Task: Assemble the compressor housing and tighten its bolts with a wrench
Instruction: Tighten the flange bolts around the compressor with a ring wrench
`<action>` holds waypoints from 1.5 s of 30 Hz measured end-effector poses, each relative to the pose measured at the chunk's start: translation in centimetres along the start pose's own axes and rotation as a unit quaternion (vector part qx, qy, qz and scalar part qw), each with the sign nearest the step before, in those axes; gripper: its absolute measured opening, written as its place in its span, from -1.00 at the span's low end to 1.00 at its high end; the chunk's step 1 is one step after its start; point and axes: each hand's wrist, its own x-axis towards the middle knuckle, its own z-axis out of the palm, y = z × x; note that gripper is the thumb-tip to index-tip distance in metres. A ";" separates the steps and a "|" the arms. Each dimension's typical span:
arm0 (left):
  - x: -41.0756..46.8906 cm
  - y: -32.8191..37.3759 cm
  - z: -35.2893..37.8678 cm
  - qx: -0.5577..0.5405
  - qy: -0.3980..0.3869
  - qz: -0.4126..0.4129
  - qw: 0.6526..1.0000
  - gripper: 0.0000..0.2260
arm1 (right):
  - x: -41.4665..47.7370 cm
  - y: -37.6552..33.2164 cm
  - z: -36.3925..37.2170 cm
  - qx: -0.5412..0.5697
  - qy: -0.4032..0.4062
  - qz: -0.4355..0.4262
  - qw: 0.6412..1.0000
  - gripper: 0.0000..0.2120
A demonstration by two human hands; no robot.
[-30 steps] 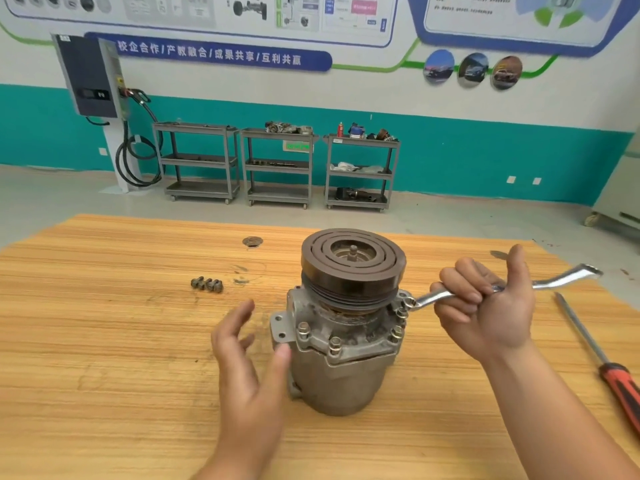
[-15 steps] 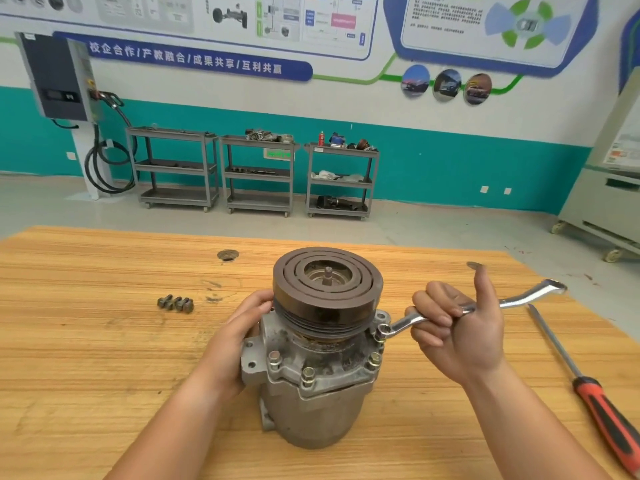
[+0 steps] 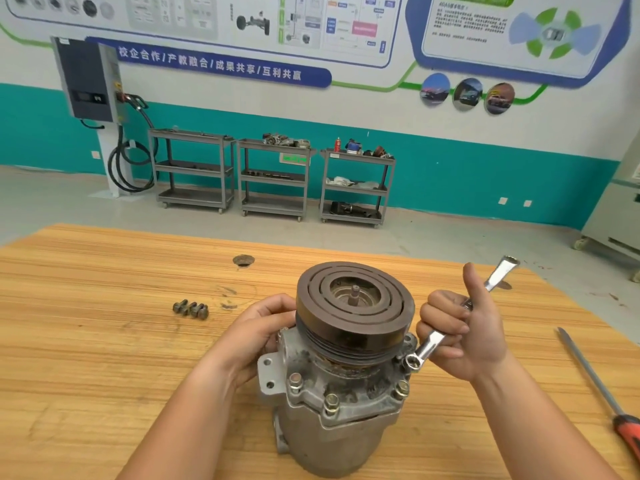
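A grey compressor housing [image 3: 346, 431] stands upright on the wooden table [image 3: 86, 358], with a dark grooved pulley [image 3: 353, 306] on top and several bolts [image 3: 330, 401] around its flange. My left hand [image 3: 259, 327] grips the housing's left side just under the pulley. My right hand [image 3: 460, 334] holds a silver ring wrench [image 3: 433, 344], thumb raised. The wrench's ring end sits on a bolt at the flange's right side, and its handle slants up and to the right.
Several loose bolts [image 3: 191, 309] lie together on the table left of the housing. A red-handled screwdriver [image 3: 602, 393] lies at the right edge. A small round hole [image 3: 243, 261] is in the tabletop behind. Shelving carts [image 3: 273, 178] stand by the far wall.
My left hand moved from open in front of the housing to gripping its left side. The wrench handle has swung from nearly level to a steeper slant, away from me.
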 end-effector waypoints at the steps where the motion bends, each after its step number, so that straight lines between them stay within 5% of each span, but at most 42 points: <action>1: -0.1 0.0 0.0 0.003 -0.001 0.000 1.000 -0.80 | 0.1 -0.1 -0.1 0.010 -0.007 0.010 1.000 -0.45; 6: -0.8 -0.6 -0.4 -0.002 -0.022 0.026 0.999 -0.65 | 0.1 -0.3 -0.3 0.034 0.021 0.020 0.999 -0.50; 9: -1.3 -0.8 -0.9 0.025 -0.012 0.053 0.998 -0.82 | -0.2 -0.2 1.0 -0.088 0.137 -0.036 0.986 -0.47; 15: -1.6 -1.5 -1.3 0.058 0.018 0.130 0.990 -0.84 | -3.2 3.9 4.4 -0.190 0.358 -0.274 0.872 -0.48; 19: -1.9 -2.1 -1.1 0.035 0.026 0.148 0.988 -0.81 | -4.5 8.8 6.7 -0.262 0.405 -0.375 0.791 -0.53; 23: -2.3 -2.1 -0.6 0.026 0.039 0.142 0.989 -0.86 | -3.6 12.6 7.6 -0.447 0.401 -0.400 0.692 -0.77; 25: -2.7 -2.3 -0.2 0.013 0.039 0.131 0.991 -0.82 | -3.7 12.3 8.3 -0.426 0.396 -0.410 0.703 -0.82; 29: -3.3 -2.7 0.4 -0.043 0.003 0.099 0.994 -0.87 | -4.3 8.1 10.3 -0.367 0.296 -0.448 0.760 -0.59; 35: -3.4 -3.1 0.8 -0.101 -0.005 0.077 0.992 -0.88 | -2.8 1.9 5.7 -0.207 0.304 -0.223 0.903 -0.39; 38: -3.2 -3.4 0.6 -0.092 -0.009 0.091 0.992 -0.88 | -1.8 1.0 2.8 -0.127 0.269 -0.148 0.943 -0.43; 45: -3.0 -4.0 0.2 -0.036 -0.052 0.147 0.987 -0.21 | -0.4 0.7 0.6 -0.090 0.161 -0.051 0.982 -0.47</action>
